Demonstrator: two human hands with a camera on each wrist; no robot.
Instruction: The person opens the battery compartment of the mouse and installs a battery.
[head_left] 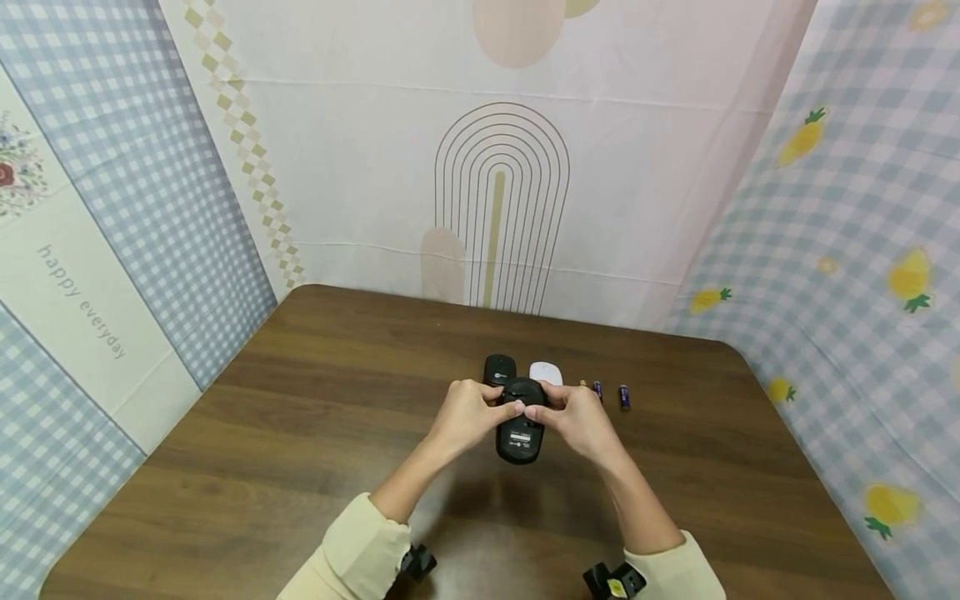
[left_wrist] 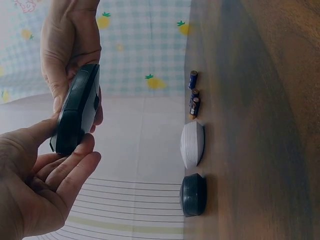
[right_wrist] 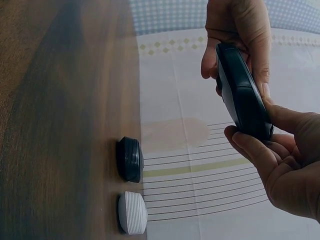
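Observation:
A black computer mouse is held up above the table, its underside with a printed label facing up in the head view. My left hand grips its left side, thumb on the underside and fingers curled round the edge. From the other side my right hand holds it the same way. Both thumb tips meet near the middle of the underside. Edge-on, the mouse appears between both hands in the left wrist view. Whether a battery cover is open cannot be told.
Behind the hands, a second black mouse and a white mouse stand on the wooden table. Right of them lie a blue battery and two more batteries close together. Patterned cloth hangs beyond the table's edges.

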